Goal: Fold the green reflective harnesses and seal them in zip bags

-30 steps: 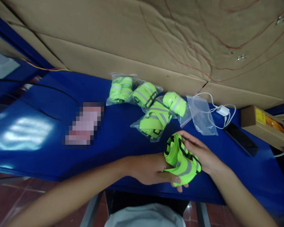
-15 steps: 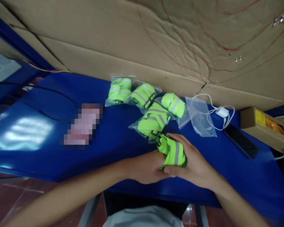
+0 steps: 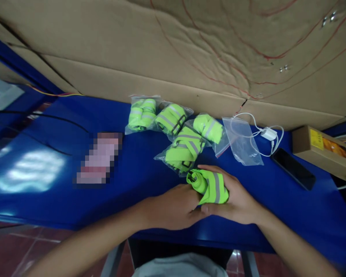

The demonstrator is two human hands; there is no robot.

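A rolled neon green strap with grey reflective stripes is held between both hands, above the front part of the blue table. My right hand wraps round its right side, thumb along the bottom. My left hand grips its lower left side, with some fingertips hidden behind the roll. Just beyond the hands lies a bagged green bundle. Behind it are more bagged bundles: one at left, one in the middle and one at right.
An empty clear bag lies right of the bundles, beside a white charger with cable. Farther right are a black phone and a cardboard box. A blurred-out pinkish object lies at left. Cardboard lines the back.
The green roll has turned slightly, so its coiled end shows more on the left. Both hands still hold it. The whole view has shifted a little.
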